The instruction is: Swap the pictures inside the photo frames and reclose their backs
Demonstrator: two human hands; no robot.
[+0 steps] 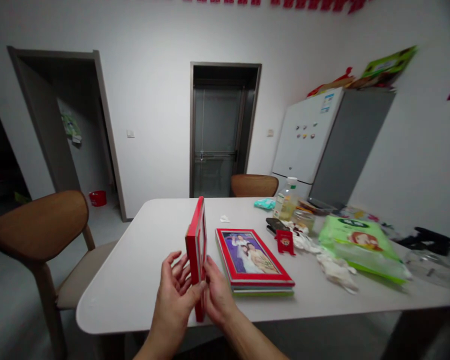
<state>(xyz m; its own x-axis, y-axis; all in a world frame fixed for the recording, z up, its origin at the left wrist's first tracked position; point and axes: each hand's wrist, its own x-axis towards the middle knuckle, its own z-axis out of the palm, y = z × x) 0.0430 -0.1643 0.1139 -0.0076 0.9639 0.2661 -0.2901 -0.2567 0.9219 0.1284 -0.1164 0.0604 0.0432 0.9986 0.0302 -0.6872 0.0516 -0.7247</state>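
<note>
A red picture frame (pixel 194 240) stands upright on its edge, seen almost side-on, between my two hands near the table's front edge. My left hand (pixel 175 292) grips it from the left, thumb across the near edge and fingers behind. From the right, my right hand (pixel 217 292) presses against its other face, with its fingertips partly hidden. Just right of my hands lies a stack of photo frames (pixel 262 290). The top one is a red-bordered frame (pixel 253 255) with a photo of people in formal dress.
On the white table (pixel 135 270), a bottle (pixel 285 200), a glass jar (pixel 303 219), a black phone-like object (pixel 275 225), a small red stand (pixel 285 242), crumpled tissues (pixel 337 270) and a green tissue pack (pixel 360 245) crowd the right side. A wooden chair (pixel 41 225) stands left.
</note>
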